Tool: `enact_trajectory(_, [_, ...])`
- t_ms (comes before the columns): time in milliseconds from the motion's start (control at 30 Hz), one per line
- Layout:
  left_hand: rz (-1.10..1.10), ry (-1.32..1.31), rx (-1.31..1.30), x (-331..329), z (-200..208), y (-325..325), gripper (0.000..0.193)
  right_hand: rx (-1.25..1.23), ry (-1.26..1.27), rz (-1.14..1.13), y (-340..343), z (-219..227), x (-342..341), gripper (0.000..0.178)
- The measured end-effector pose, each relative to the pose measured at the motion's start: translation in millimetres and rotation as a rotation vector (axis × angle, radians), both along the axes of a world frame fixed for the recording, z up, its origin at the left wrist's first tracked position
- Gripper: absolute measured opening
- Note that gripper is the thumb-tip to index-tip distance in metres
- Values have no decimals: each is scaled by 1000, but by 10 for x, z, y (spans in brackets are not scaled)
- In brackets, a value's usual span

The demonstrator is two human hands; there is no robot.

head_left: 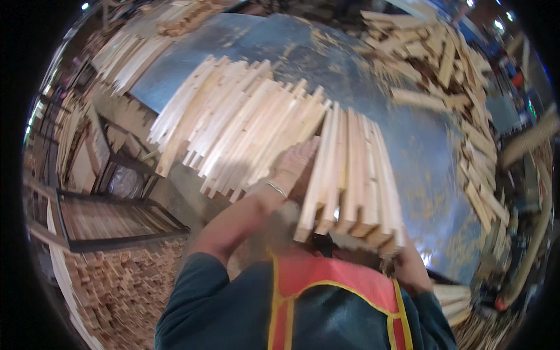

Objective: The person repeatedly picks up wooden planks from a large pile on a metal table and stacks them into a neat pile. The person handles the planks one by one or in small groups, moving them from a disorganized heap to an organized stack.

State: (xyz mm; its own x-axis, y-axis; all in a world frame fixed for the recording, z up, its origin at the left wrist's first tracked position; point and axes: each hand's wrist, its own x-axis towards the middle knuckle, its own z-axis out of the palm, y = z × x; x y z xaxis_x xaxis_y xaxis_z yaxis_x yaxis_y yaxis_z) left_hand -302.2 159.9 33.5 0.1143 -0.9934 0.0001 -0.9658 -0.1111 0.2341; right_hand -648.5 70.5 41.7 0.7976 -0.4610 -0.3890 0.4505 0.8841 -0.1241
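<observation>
In front of my chest a bundle of pale wooden strips lies side by side, its near ends uneven and tilted toward me. My left hand, with a bracelet at the wrist, presses against the bundle's left side; its fingertips partly disappear against the wood. My right forearm runs up along the bundle's right side, and the strips hide the right hand. Just left of my left hand, a wide row of similar loose strips rests on the blue-grey table, its near ends jutting past the edge.
A heap of wood offcuts covers the table's far right, with more pieces down its right edge. Another group of strips sits at the far left. A dark metal frame and a stack of wood pieces stand at lower left.
</observation>
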Motion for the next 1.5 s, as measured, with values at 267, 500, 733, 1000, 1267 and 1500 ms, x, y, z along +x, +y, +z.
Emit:
enact_trajectory(267, [-115,-166,105,281,51,309,28,-2044,1676,636,351,-959,459,62])
enact_trajectory(500, [8,-38,202,98,365,568,40,-1072,1281,512,-24,-550,266,79])
enact_trajectory(733, [-130,-149,-147,-1161,-267,675,86,-890,824,571,63,-410,741,102])
enact_trajectory(1000, [-70,-42,-369,-1418,-413,197,29,-800,999,556,-485,-311,547,38])
enact_trajectory(1267, [-82,-1679,-86,-1279,-1077,172,38,-888,1143,658,-731,-227,1320,53])
enact_trajectory(1500, [-87,-1599,3,-22,-1276,247,54,-897,1034,814,-823,1,2773,52])
